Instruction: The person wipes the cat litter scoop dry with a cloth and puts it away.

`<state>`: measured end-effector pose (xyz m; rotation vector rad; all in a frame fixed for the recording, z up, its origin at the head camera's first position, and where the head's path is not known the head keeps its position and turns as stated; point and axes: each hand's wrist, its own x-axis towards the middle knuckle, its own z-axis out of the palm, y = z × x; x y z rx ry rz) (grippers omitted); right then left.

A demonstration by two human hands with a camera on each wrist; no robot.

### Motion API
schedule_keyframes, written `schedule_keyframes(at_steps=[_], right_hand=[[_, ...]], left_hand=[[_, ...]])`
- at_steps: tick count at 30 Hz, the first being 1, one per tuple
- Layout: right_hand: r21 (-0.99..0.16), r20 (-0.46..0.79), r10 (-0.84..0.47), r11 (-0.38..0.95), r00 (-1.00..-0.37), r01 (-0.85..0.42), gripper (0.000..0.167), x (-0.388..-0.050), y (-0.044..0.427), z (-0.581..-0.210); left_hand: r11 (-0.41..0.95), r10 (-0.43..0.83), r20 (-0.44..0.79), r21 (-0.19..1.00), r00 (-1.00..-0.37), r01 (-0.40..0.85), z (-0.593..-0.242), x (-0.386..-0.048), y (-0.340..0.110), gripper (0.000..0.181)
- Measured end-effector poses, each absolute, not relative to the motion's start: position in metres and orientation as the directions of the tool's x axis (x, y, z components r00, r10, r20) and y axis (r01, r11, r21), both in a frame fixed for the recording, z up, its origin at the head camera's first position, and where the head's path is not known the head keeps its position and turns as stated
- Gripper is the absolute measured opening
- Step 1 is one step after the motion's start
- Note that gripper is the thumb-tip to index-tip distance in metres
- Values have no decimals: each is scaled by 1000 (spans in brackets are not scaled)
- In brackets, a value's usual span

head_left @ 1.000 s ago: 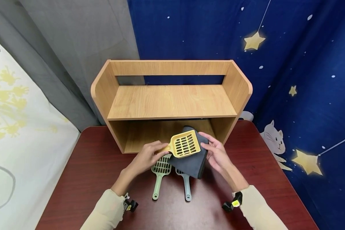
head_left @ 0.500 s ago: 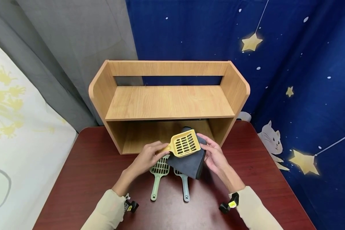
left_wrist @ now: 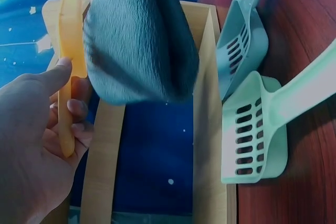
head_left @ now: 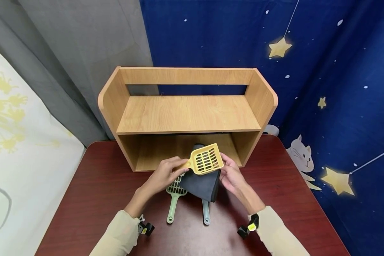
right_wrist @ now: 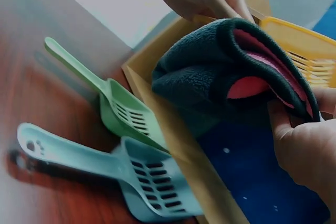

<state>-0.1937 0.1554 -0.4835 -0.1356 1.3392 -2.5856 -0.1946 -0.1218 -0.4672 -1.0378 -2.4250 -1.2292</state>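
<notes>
Cloth (right_wrist: 197, 72) was gripped by the right hand (head_left: 233, 176) below the yellow scoop (head_left: 206, 159); the left hand (head_left: 164, 176) pinched that scoop's handle (left_wrist: 65, 137), I judged remotely, to leave the rest uncovered. 1 green scoop (head_left: 174, 197) and 1 blue scoop (right_wrist: 113, 163) lay on the table (head_left: 108, 206).

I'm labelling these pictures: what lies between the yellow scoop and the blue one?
The dark folded cloth, pinched in the right hand, comes between the yellow scoop and the blue scoop; the head and both wrist views show it.

gray curtain (head_left: 83, 46) | blue star-print curtain (head_left: 217, 35) | white yellow-patterned drape (head_left: 28, 156), left | wooden two-tier shelf (head_left: 188, 112) on dark-red tabletop (head_left: 284, 185)
</notes>
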Motion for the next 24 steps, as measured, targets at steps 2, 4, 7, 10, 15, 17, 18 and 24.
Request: schedule_keyframes(at_steps=[2,4,7,10,15,17,18,24], right_hand=[[-817,-2,-258,-557,-966,150,56,-194,165,-480],[-818,11,-254,-559,-967,137,50,-194,176,-475],[-812,32,-245,-572,-969,117,46,-193,189,-466],[-812,57,-235,-576,-970,92,48,-193,199,-459],[-811,70,-243,-579,-968,86,51,-194,208,-455],[-816,76,-249,-572,-965,84,52,-194,210,-455],[-821,80,-252,-566,-965,80,51,-193,211,-456],[-878,130,-223,-479,-966,-8,59,-188,218,-460]], left_hand=[[397,499,494,600,-712,694,-467,-194,-125,33],[405,505,493,589,-708,699,-468,-194,-128,33],[423,515,479,579,-711,697,-469,-194,-133,33],[438,520,468,572,-715,693,-470,-193,-137,31],[455,522,476,546,-708,703,-473,-193,-140,30],[465,518,481,536,-707,705,-473,-194,-141,29],[471,516,482,532,-708,704,-473,-194,-142,29],[503,506,487,504,-712,702,-474,-194,-146,29]])
